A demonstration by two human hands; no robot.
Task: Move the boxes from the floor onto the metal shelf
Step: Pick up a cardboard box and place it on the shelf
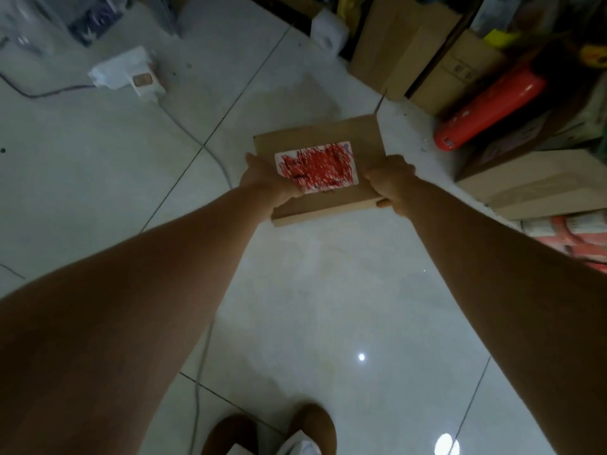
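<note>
- Head view, only camera. Flat cardboard box (320, 198) sits between both hands, apparently raised off the tiled floor (328, 290) and tilted, far edge higher.
- Left grip (267, 183) holds the near-left corner, thumb on top touching the corner of the red-scribbled label (317, 168). The fingers are hidden, presumably below the box.
- Right grip (391, 185) wraps the near-right corner; fingertips show under the near edge.
- Both grips sit on the near side only; the far half of the box is unsupported.
- Risk 1: I judge the box could pivot down at its far edge or slide forward out of the hands, since nothing holds it there. The load inside is unknown.
- Risk 2: a grey cable (210, 156) runs from a white power strip (128, 73) across the floor and past my feet. A step left could snag it.
- Risk 3: stacked cartons (538, 188) and a red plastic item (489, 106) crowd the right side. Swinging the box that way could clip them.
- I cannot pick out the metal shelf with confidence. The dark uprights at upper right may be it.
- Judged status: box lifted, carry and placement not yet done.
</note>
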